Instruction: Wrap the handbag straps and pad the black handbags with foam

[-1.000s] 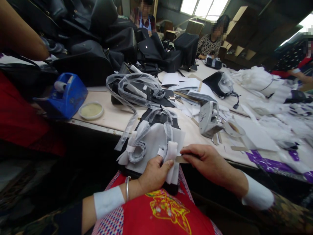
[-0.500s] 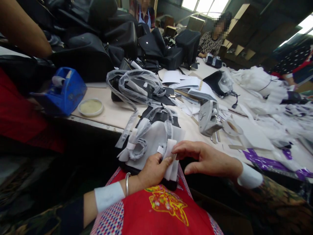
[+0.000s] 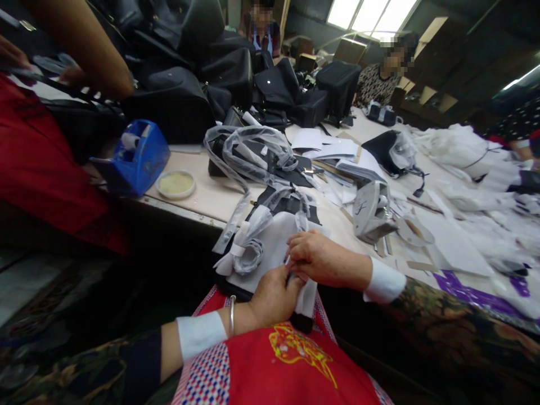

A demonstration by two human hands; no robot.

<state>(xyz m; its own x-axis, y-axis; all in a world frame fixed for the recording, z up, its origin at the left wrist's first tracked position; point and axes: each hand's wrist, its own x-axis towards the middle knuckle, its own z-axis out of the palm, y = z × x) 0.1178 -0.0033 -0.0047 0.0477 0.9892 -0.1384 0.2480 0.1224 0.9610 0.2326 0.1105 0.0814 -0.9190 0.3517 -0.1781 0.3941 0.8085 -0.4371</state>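
A black bag, its front covered by a white sheet (image 3: 274, 236), rests at the table edge against my apron. My left hand (image 3: 276, 295) is closed on the right part of this bag, thumb up, pinching the white wrap (image 3: 307, 301) there. Right beside that thumb, my right hand (image 3: 320, 259) has its fingers pinched together on the same wrap; the exact spot under the fingertips is hidden. A strap in clear plastic (image 3: 301, 205) arches over the bag's top. On the left of the bag lies a coiled, plastic-wrapped strap (image 3: 248, 256).
A blue tape dispenser (image 3: 137, 160) and a round dish (image 3: 176, 184) stand left. A grey tape dispenser (image 3: 371, 214), a tape roll (image 3: 415, 230) and white papers (image 3: 327, 146) lie right. Black bags (image 3: 169, 104) are piled behind. A co-worker's arm (image 3: 97, 56) reaches in at left.
My right hand has moved left and closed its fingers on the wrap beside my left thumb. My left hand keeps its hold. The view has shifted slightly, and the co-worker's hands now show.
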